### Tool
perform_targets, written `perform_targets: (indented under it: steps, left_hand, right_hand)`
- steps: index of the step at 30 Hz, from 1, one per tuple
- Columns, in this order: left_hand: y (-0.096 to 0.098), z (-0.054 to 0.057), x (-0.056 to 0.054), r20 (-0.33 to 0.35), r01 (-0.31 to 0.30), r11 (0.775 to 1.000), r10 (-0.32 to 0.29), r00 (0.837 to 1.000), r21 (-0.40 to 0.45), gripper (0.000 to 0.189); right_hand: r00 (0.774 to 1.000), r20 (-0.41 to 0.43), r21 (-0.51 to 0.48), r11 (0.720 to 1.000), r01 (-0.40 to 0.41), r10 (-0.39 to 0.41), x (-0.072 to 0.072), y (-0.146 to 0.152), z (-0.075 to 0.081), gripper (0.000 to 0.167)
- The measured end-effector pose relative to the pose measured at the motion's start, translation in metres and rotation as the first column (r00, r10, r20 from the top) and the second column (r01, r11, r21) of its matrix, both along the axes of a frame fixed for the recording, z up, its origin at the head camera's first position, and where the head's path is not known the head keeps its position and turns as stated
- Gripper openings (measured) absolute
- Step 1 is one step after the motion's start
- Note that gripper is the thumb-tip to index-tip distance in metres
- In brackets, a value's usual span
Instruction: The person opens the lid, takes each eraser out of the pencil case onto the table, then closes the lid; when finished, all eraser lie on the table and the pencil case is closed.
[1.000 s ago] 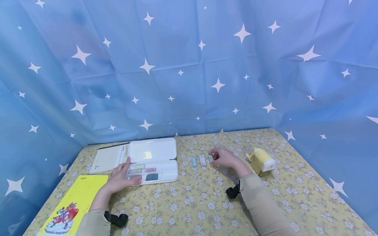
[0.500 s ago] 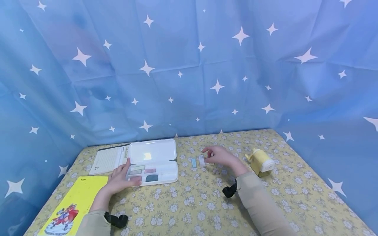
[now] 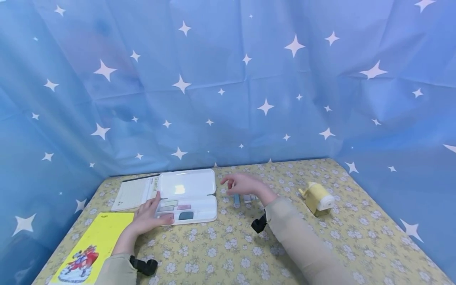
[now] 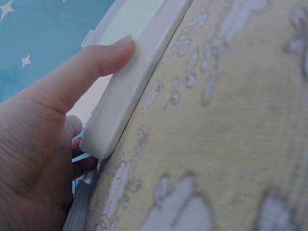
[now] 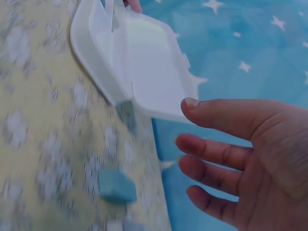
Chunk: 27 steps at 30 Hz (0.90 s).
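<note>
A white pencil case (image 3: 189,182) lies with its lid folded back, its tray holding several erasers, among them a pink eraser (image 3: 184,207) and a dark green eraser (image 3: 186,215). My left hand (image 3: 144,217) grips the case's left end, thumb over the front wall and fingers at the side. To the right of the case hovers my right hand (image 3: 242,185), fingers loosely bent, nothing visible between thumb and fingertips. Below it on the cloth are a blue eraser (image 5: 116,186) and a pale eraser (image 3: 247,198); the hand and forearm cover part of that row.
At the right stands a yellow pencil sharpener (image 3: 317,198) with a crank. A lined notepad (image 3: 132,193) lies partly behind the case, and a yellow book (image 3: 103,233) is at the left. A blue starred curtain (image 3: 228,79) rises behind the flowered tablecloth (image 3: 221,257).
My right hand has moved left from the greenish eraser at the row's right end, across the pale one, to above the blue one. The left hand keeps its grip on the case.
</note>
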<state>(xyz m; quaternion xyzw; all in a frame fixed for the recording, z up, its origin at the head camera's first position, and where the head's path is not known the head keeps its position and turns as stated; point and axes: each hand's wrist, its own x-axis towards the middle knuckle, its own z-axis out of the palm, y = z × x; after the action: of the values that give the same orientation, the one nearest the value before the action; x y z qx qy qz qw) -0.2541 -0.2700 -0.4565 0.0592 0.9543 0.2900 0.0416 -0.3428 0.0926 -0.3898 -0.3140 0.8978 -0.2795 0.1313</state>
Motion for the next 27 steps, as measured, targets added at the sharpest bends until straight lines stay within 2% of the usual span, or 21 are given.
perform_targets:
  steps: [8,12,20,27]
  left_hand:
    - [0.000,0.001,0.000,0.001,-0.001,1.000,0.001,1.000,0.000,0.119]
    - [0.002,0.004,0.002,0.029,-0.018,1.000,0.018,0.999,-0.008,0.118]
    - [0.002,0.000,-0.002,0.027,-0.052,0.998,0.053,0.998,-0.025,0.120]
    - [0.002,0.000,-0.002,0.029,-0.048,0.998,0.048,0.998,-0.027,0.119]
  right_hand:
    - [0.993,0.004,0.032,0.992,-0.120,0.120,-0.001,-0.045,0.009,0.035]
    - [0.986,0.014,0.023,0.986,-0.167,0.167,-0.002,-0.068,0.006,0.034]
    - [0.976,0.075,0.008,0.979,-0.205,0.203,-0.005,-0.100,-0.005,0.037]
    - [0.979,0.096,0.074,0.980,-0.185,0.178,-0.002,-0.121,-0.011,0.041]
